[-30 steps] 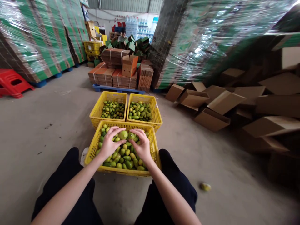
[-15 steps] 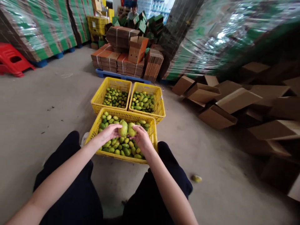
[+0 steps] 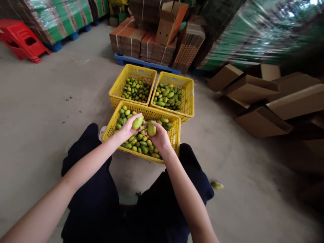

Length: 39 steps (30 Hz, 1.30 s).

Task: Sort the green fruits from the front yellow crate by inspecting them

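Over the near yellow crate (image 3: 174, 138), which holds many small green fruits (image 3: 143, 148), both hands are raised side by side. My left hand (image 3: 128, 129) is closed round a light green fruit (image 3: 137, 122), which lies tilted in its fingers. A second, yellower green fruit (image 3: 151, 128) is gripped by my right hand (image 3: 161, 136), just to the right of the first. The two held fruits are apart. Behind the near crate stand a back left crate (image 3: 116, 90) and a back right crate (image 3: 187, 98), both with green fruits inside.
Cardboard bundles (image 3: 157, 47) rest on a blue pallet (image 3: 146, 63) beyond the crates. Loose cardboard boxes (image 3: 249, 88) are piled on the right. At the left is a red stool (image 3: 24, 38). One fruit (image 3: 217, 185) lies on the floor by my right knee.
The view has tilted down and shifted left. My hands have moved slightly apart, and the fruit in my left hand has turned from upright to slanted.
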### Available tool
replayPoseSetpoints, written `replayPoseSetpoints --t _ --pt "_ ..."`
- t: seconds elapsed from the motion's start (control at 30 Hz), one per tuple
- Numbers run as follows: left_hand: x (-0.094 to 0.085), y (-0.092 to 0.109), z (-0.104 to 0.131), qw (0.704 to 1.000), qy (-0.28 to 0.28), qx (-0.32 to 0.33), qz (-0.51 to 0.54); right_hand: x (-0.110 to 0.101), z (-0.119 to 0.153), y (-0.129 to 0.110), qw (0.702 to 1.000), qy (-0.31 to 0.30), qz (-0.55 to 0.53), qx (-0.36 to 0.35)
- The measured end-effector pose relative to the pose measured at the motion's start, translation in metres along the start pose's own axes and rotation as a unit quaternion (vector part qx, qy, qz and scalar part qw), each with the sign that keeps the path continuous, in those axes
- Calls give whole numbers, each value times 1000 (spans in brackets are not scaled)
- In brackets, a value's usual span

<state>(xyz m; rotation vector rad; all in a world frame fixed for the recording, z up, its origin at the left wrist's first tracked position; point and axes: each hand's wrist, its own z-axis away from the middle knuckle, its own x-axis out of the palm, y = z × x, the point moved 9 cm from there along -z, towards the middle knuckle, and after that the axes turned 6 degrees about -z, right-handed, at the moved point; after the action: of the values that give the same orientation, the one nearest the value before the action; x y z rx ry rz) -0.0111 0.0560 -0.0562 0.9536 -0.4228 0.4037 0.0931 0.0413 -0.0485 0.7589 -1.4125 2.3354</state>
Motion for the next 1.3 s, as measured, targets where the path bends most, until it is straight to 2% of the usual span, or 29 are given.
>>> replayPoseSetpoints --t 0.1,0.2,0.37,0.5,0.57,0.77,0.83,0.97,1.03,1.17,1.3 --pt "11 4 6 998 -32 -5 54 -2 1 0 999 22 -22 -8" --pt "13 4 7 995 -24 8 92 -6 0 1 998 37 -35 -25" --pt "14 -18 6 989 -13 -76 124 -17 -5 4 995 82 -27 -52" --pt "14 -17 10 990 -9 -79 120 -22 -8 5 994 100 5 -50" --pt "18 -11 12 991 -27 -64 114 -21 -7 2 994 96 7 -60" --pt "24 -1 16 991 -86 -35 98 -6 -2 -10 996 24 -21 -89" --pt "23 -2 15 989 -92 -43 108 -6 -1 -11 995 26 -21 -96" --pt "24 -8 14 988 -106 -69 89 -10 -4 -4 996 50 -26 -67" --pt "26 -8 13 989 -110 -57 83 -13 -4 -2 996 66 -26 -58" --pt "21 -2 11 993 -71 4 91 -15 -1 1 995 82 -43 -40" --pt "10 -5 6 995 -10 11 100 -10 4 -4 995 64 -33 -62"
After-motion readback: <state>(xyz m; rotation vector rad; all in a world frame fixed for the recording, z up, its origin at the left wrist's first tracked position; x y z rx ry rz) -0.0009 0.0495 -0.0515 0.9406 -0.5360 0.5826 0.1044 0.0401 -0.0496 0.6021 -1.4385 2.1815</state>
